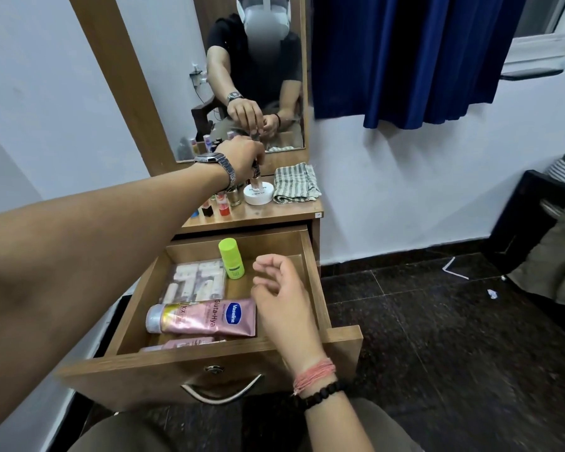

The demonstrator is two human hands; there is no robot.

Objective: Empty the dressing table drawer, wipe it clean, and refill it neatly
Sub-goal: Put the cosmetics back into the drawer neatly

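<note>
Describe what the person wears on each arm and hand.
Both forearms are bare, with no sleeve reaching them in the direct view; the mirror shows a short dark sleeve. The left hand has a silver metal link-band wristwatch at the wrist. The right hand wears a bundle of pink-orange threads and, below it, a black bead bracelet. No rings or gloves are visible.

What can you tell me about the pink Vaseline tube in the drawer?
The tube is glossy pink plastic with a silver cap at its left end and a blue Vaseline logo; "Gluta-Hya" is printed on it. It lies flat on its side across the open drawer, near the front, label up. Its crimped end is close to the right hand, but contact cannot be told. Another pink item lies partly hidden in front.
</note>
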